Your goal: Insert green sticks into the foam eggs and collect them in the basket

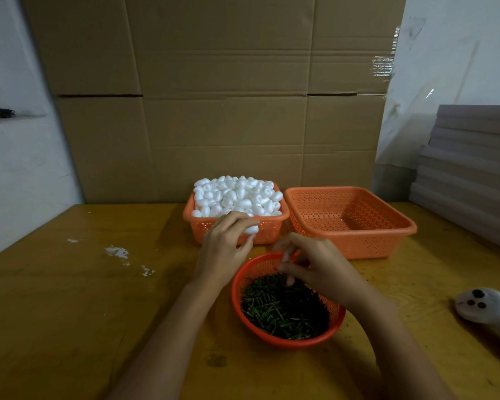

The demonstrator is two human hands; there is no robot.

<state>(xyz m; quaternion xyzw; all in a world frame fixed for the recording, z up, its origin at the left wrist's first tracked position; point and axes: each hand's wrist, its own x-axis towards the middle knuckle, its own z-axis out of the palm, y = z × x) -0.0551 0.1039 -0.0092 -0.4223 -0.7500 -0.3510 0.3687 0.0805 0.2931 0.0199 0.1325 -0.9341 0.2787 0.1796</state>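
My left hand (225,243) holds one white foam egg (251,229) in its fingertips, just in front of the orange basket (272,230) heaped with foam eggs (237,196). My right hand (309,262) hovers over the far rim of the round orange bowl (295,340) filled with green sticks (283,307); its fingers are pinched together, and whether a stick is between them is too blurred to tell. A second, wider orange basket (387,241) stands to the right with nothing visible inside.
A white handheld device (485,310) with dark buttons lies at the right table edge. White foam crumbs (119,252) dot the wooden table on the left. Cardboard sheets (214,111) stand behind the baskets, and a stack of grey boards (468,168) rises at the right.
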